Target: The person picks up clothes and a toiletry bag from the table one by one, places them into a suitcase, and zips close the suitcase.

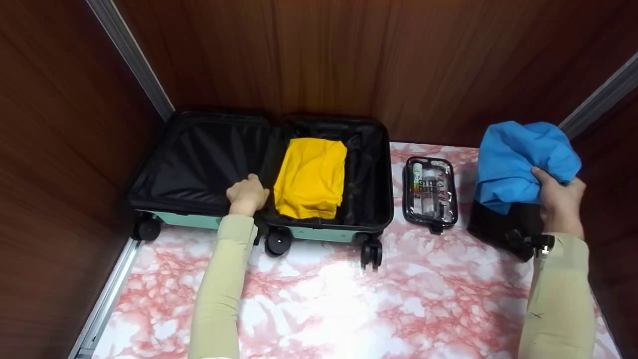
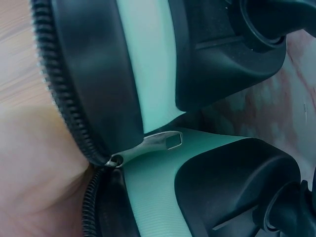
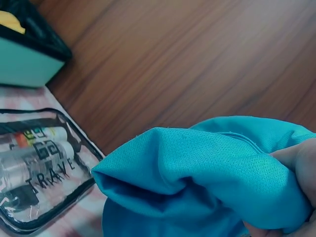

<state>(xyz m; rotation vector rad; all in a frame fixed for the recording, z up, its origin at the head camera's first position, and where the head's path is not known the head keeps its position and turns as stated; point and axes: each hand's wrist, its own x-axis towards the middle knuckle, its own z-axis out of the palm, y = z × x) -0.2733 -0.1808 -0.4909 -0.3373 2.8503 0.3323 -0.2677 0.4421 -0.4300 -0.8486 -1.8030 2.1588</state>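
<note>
The right hand [image 1: 562, 199] grips a bunched blue cloth [image 1: 523, 159] above a black item [image 1: 503, 224] at the right. In the right wrist view the thumb and fingers pinch the blue cloth [image 3: 197, 173]. The left hand [image 1: 247, 193] rests on the middle front edge of an opened suitcase [image 1: 324, 234], its finger detail unclear; in the left wrist view it lies beside the zipper [image 2: 64, 103] and a metal hinge piece [image 2: 153, 142]. Folded yellow cloth [image 1: 311, 177] lies in the suitcase's right half.
A clear travel pouch [image 1: 429, 192] with bottles lies between the suitcase and the black item. Suitcase wheels [image 1: 278, 243] stick out at the front over the red and white marbled floor [image 1: 319, 299]. Wood-look panels [image 1: 324, 60] stand behind and at both sides.
</note>
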